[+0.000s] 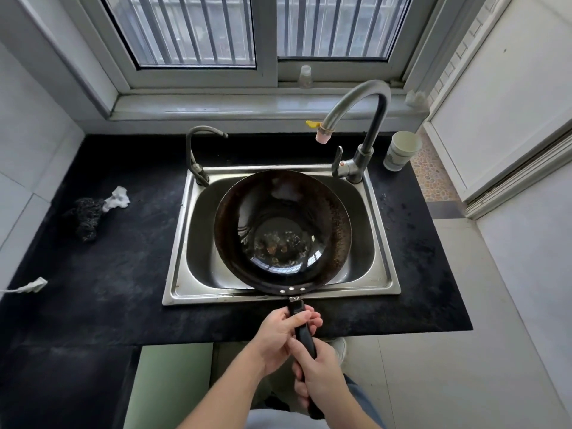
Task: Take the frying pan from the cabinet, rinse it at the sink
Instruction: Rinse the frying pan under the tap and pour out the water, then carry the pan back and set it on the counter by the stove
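The frying pan (283, 232), dark and deep, sits over the basin of the steel sink (179, 243). Its near rim lies at the sink's front edge, and its black handle (305, 339) sticks out over the dark worktop (108, 274) toward the person. A shallow pool of water lies in the bottom of the pan with small brownish bits in it. They may be food residue, though the reflections make it hard to be sure.

Both hands are on the handle. The left hand (278, 335) takes it nearer the pan, its grip wrapped round with the fingers curled over the top. The right hand (322, 376) holds further back toward the handle's end, its grip likewise closed round the handle.

A tall curved tap (365, 119) rises at the sink's back right corner, its spout end above the pan's far rim. A smaller tap (198, 150) stands at the back left corner. A paper cup (400, 150) stands upright on the worktop just right of the tall tap. Well to the left of the sink, a wad of steel wool (85, 218) lies touching a crumpled white rag (117, 198). A small bottle (305, 76) stands on the windowsill (216, 106) behind the sink.
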`<move>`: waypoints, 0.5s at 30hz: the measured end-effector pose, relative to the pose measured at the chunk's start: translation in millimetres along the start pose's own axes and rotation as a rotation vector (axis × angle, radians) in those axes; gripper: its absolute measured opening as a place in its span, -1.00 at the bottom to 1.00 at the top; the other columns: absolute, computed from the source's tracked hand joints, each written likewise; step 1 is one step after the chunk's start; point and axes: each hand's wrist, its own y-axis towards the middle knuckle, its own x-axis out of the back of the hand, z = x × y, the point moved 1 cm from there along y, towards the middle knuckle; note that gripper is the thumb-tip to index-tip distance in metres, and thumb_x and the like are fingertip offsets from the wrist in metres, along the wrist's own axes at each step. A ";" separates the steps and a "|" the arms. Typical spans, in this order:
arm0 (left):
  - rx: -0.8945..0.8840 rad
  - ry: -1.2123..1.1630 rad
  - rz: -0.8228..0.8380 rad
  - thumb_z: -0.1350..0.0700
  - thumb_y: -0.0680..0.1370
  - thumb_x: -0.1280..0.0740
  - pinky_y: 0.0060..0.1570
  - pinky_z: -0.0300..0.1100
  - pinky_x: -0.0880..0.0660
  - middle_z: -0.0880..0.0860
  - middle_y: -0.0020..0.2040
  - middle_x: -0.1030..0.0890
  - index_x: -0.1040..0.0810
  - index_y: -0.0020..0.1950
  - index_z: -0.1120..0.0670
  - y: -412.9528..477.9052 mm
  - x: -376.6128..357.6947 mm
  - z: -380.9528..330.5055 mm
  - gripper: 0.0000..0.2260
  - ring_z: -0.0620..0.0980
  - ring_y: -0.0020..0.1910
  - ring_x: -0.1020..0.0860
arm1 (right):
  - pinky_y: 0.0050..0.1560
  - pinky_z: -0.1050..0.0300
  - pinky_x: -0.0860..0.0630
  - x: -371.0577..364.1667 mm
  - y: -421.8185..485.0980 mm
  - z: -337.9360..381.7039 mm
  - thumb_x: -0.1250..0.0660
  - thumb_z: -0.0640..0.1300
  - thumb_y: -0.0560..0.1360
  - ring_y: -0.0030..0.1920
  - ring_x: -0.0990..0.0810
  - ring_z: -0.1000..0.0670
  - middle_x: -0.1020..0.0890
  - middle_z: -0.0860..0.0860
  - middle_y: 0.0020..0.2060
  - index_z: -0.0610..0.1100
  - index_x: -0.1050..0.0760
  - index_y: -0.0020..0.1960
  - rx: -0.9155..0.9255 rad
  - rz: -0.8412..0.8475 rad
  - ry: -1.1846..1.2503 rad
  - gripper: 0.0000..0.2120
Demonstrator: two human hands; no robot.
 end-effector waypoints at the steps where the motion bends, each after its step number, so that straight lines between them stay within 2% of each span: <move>1: -0.017 -0.004 0.006 0.27 0.56 -0.35 0.03 -0.12 -0.57 0.22 0.02 -0.66 -0.54 0.19 0.33 -2.3 -2.4 0.9 -0.76 0.08 0.00 -0.66 | -0.59 0.18 -0.33 2.6 -3.0 2.5 -0.33 -0.08 0.58 -0.60 -0.35 -0.02 -0.45 -0.12 -0.46 -0.37 -0.48 -0.06 0.004 -0.001 -0.023 -0.69; 4: -0.067 -0.029 0.020 0.29 0.56 -0.34 0.05 -0.10 -0.57 0.21 0.00 -0.65 -0.53 0.20 0.35 -10.9 -13.3 0.0 -0.76 0.08 0.00 -0.65 | -0.58 0.17 -0.33 10.6 -10.9 10.6 -0.33 -0.08 0.58 -0.58 -0.36 -0.01 -0.46 -0.14 -0.44 -0.39 -0.48 -0.03 0.027 0.012 -0.058 -0.67; 8: -0.145 -0.057 0.045 0.31 0.57 -0.31 0.07 -0.11 -0.58 0.19 -0.05 -0.63 -0.52 0.16 0.31 -25.5 -30.1 -6.9 -0.83 0.07 -0.03 -0.62 | -0.62 0.24 -0.28 20.1 -17.5 22.1 -0.35 -0.12 0.57 -0.62 -0.33 0.01 -0.44 -0.12 -0.50 -0.28 -0.47 -0.19 0.096 0.073 -0.076 -0.74; 15: -0.310 -0.154 -0.064 0.32 0.58 -0.29 0.04 -0.15 -0.56 0.17 -0.11 -0.61 -0.50 0.11 0.31 -31.8 -70.4 -4.8 -0.88 0.03 -0.10 -0.61 | -0.64 0.27 -0.25 58.1 -12.8 50.2 -0.37 -0.24 0.55 -0.66 -0.30 0.03 -0.43 -0.04 -0.59 -0.26 -0.45 -0.28 0.128 0.231 -0.197 -0.75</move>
